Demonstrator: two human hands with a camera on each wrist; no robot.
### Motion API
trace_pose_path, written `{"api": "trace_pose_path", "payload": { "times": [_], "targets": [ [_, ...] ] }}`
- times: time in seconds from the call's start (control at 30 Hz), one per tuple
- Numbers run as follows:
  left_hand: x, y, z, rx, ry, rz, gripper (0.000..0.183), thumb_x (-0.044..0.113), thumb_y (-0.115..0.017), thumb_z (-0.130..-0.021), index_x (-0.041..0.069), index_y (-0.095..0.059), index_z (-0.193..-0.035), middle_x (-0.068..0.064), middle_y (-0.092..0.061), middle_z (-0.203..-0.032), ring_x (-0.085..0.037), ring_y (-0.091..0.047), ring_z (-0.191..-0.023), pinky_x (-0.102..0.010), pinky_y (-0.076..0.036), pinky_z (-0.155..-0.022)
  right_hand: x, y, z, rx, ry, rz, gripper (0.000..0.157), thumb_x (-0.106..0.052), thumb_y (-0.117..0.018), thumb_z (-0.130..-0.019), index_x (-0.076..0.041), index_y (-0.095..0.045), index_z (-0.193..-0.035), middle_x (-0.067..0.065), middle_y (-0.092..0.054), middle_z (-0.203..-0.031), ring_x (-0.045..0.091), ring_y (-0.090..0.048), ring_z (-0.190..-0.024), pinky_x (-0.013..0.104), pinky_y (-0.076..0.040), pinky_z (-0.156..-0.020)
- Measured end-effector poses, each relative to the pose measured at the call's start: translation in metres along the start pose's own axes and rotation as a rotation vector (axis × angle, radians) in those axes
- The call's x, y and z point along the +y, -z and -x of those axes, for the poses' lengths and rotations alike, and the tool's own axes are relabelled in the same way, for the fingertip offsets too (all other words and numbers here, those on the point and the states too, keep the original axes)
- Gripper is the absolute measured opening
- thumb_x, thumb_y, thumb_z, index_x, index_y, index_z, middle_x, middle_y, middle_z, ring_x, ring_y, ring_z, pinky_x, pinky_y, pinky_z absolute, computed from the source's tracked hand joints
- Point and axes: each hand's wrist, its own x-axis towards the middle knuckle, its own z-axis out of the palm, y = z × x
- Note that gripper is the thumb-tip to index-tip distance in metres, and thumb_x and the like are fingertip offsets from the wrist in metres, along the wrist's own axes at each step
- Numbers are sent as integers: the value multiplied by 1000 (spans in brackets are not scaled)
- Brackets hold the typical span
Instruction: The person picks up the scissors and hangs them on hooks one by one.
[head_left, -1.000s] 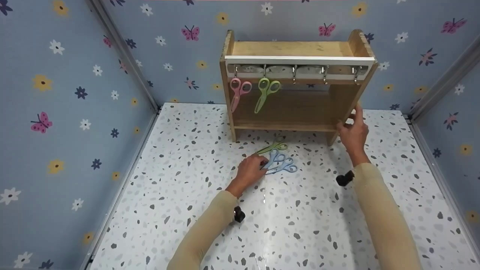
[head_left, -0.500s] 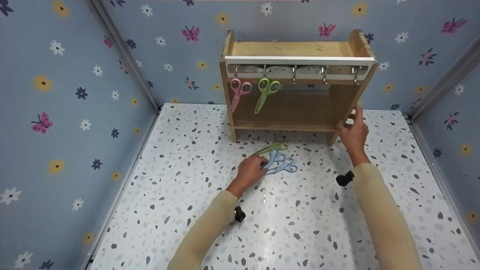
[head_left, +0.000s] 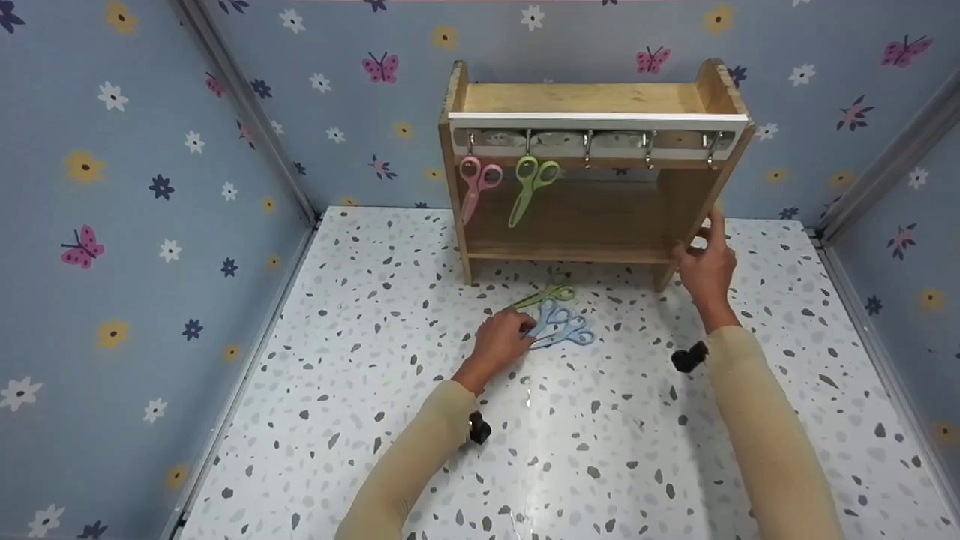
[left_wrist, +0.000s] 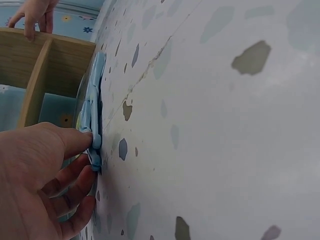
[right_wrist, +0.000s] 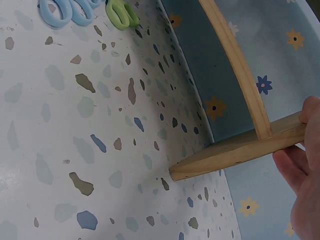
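My left hand [head_left: 501, 341] pinches the blade end of a pair of blue scissors [left_wrist: 95, 112] lying on the speckled table, thumb on one side and fingers curled below. Two blue pairs overlap there, and I cannot tell whether both are held. Just behind them lie green scissors [head_left: 534, 298], their tip close to the hand. My right hand [head_left: 709, 270] grips the right side panel [right_wrist: 235, 155] of a wooden rack [head_left: 577, 255], low down, with thumb in front. Pink scissors [head_left: 470, 196] and a second green pair of scissors [head_left: 520, 204] hang from its two leftmost hooks.
Several metal hooks [head_left: 649, 150] line the rack's white front rail [head_left: 600, 121]; those on the right carry nothing. The rack stands at the table's back, near the flowered wall [head_left: 397, 97]. Side walls with metal posts [head_left: 247, 105] bound the table [head_left: 360, 315].
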Motion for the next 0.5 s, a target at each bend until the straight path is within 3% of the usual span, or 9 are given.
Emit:
{"api": "trace_pose_path", "payload": {
  "times": [0.23, 0.47, 0.5],
  "targets": [
    [-8, -10, -4, 21, -16, -18, 22, 21, -84, -100, 17, -87, -122, -3, -85, -117, -20, -78, -107, -43, -63, -90, 2, -1, 0, 3, 10, -1, 87, -5, -65, -105, -35, -30, -178, 29, -68, -155, 50, -77, -130, 65, -63, -106],
    [22, 15, 9, -13, 58, 10, 25, 14, -81, -102, 10, -84, -127, -9, -83, -116, -24, -74, -105, -48, -62, -95, 1, 0, -2, 0, 2, -9, 89, -4, -66, -105, -39, -28, -178, 21, -62, -166, 40, -68, -146, 62, -60, -113],
    [24, 16, 10, -8, 60, 2, 25, 12, -81, -102, 9, -84, -127, -9, -82, -112, -23, -72, -100, -46, -61, -91, 1, 0, -2, 3, 9, -15, 89, -4, -66, -105, -39, -29, -178, 21, -62, -166, 39, -67, -147, 62, -60, -114]
  ]
}}
